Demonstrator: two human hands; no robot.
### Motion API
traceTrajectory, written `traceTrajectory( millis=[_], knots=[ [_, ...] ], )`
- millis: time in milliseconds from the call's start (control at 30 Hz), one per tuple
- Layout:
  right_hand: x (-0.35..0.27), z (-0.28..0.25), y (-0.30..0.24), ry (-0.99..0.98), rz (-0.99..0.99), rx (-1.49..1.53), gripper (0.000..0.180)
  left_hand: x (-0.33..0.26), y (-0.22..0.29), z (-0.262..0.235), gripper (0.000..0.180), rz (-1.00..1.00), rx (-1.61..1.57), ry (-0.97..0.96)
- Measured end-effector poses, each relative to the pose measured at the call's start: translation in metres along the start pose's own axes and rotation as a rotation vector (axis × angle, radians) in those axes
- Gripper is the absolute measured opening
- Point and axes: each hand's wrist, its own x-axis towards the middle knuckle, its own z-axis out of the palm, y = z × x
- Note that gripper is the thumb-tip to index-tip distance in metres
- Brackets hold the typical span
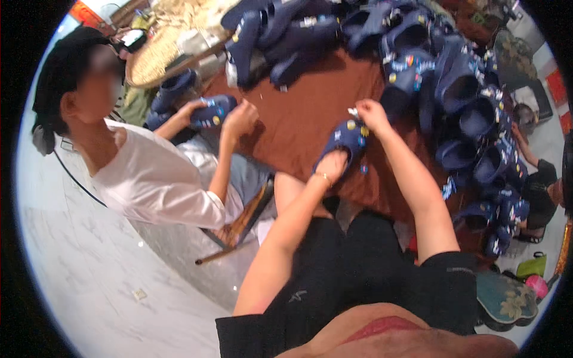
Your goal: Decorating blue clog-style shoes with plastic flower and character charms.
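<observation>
My left hand (334, 162) reaches into the foot opening of a navy clog (348, 138) and holds it up, toe pointing away from me. Its fingers are hidden inside the shoe. Small coloured charms, yellow and white among them, sit on the clog's upper. Just beyond the toe, my right hand (372, 114) is closed in a pinch on a small white piece (353, 111), whose exact kind is too small to make out. A small blue and red charm (364, 169) lies on the brown cloth beside the clog.
Navy clogs (471, 119) are heaped along the right and far side of the brown cloth (310, 107). On my left, a seated person (167, 173) handles another decorated clog (213, 111). A round tray (155, 62) stands far left. Another person (540, 191) is at far right.
</observation>
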Motion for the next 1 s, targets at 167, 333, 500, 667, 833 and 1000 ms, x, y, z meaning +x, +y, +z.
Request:
traceTrajectory(
  millis=[167, 333, 500, 667, 833, 1000],
  knots=[
    [-0.033, -0.018, 0.006, 0.152, 0.169, -0.156, 0.022, -0.020, -0.010, -0.002, 0.017, -0.027, -0.027, 0.049],
    [-0.081, -0.069, 0.046, 0.191, 0.128, -0.158, 0.021, 0.002, 0.002, -0.002, 0.015, -0.024, 0.060, -0.013],
    [-0.145, -0.083, 0.034, 0.227, 0.114, -0.216, 0.023, -0.003, -0.025, -0.003, 0.010, 0.084, 0.181, 0.070],
    [-0.203, -0.122, 0.055, 0.343, 0.170, -0.432, 0.024, 0.001, -0.012, -0.005, 0.010, 0.176, 0.213, 0.124],
    [-0.237, -0.171, 0.083, 0.600, 0.220, -0.610, 0.015, -0.004, -0.008, -0.004, 0.011, 0.226, 0.193, 0.156],
    [-0.256, -0.212, 0.096, 0.719, 0.563, -0.752, 0.018, -0.008, -0.023, -0.002, 0.014, 0.195, 0.182, 0.187]
  ],
)
